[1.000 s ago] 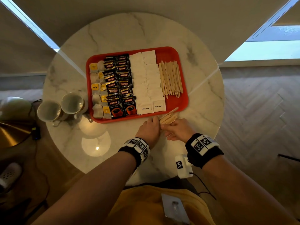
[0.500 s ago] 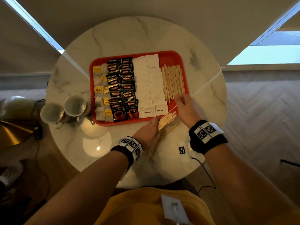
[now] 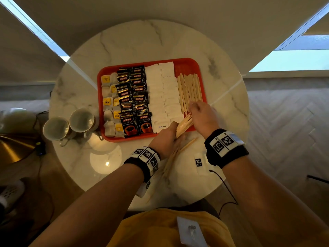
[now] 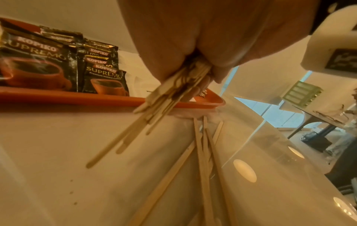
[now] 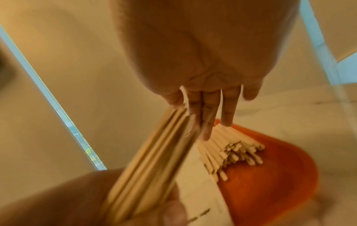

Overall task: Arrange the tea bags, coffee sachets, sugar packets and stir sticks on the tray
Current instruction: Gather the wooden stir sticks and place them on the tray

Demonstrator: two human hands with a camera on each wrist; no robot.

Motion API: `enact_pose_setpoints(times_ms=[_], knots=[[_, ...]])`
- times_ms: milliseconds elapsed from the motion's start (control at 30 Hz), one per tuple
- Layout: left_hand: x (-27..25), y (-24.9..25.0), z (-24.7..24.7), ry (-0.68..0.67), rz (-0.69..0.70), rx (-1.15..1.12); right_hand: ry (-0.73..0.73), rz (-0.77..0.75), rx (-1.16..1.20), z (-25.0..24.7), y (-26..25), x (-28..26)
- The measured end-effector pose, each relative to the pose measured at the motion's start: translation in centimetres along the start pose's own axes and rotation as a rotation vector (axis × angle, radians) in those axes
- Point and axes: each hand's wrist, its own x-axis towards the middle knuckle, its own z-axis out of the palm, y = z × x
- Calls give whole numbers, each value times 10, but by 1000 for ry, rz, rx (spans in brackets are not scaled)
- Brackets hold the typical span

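My left hand (image 3: 166,139) grips a bundle of stir sticks (image 3: 184,124) at the near edge of the tray (image 3: 187,65), fingers curled round it; the bundle angles up and right over the tray's near right corner, and its lower ends stick out below the palm in the left wrist view (image 4: 154,107). My right hand (image 3: 202,116) is at the bundle's upper end; in the right wrist view the thumb and forefinger pinch the stick tips (image 5: 173,122), the other fingers (image 5: 228,107) straight, pointing down toward the tray. A few loose stir sticks (image 3: 188,144) lie on the table (image 3: 142,41) just off the tray's near edge, under and beside my left wrist; I see them in the left wrist view too (image 4: 204,160). The red tray sits mid-table. In it, left to right: tea bags (image 3: 108,102) with yellow tags along the left edge, two columns of black Kopiko coffee sachets (image 3: 135,98) overlapping, two columns of white sugar packets (image 3: 163,93), then a pile of stir sticks (image 3: 190,91) laid lengthwise by the right edge, just beyond my right hand. The far right corner of the tray is bare red. Two cups (image 3: 69,124) stand touching each other at the table's left edge, just beside the tray's near left corner. A small white tagged device (image 3: 200,164) with a cable sits at the table's near edge, by my right wrist.
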Motion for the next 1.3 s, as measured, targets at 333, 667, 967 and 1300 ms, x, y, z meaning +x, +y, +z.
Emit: enact_pose_setpoints(times_ms=[333, 667, 967, 1300], knots=[[9, 8, 3, -3, -6, -44, -100, 90, 456, 21, 11, 18], [20, 10, -23, 207, -87, -432, -59, 69, 399, 14, 14, 4], [33, 42, -77, 493, -14, -877, -703, -304, -443, 69, 34, -42], [24, 71, -61, 480, 55, -894, -568, -433, -686, 39, -12, -34]])
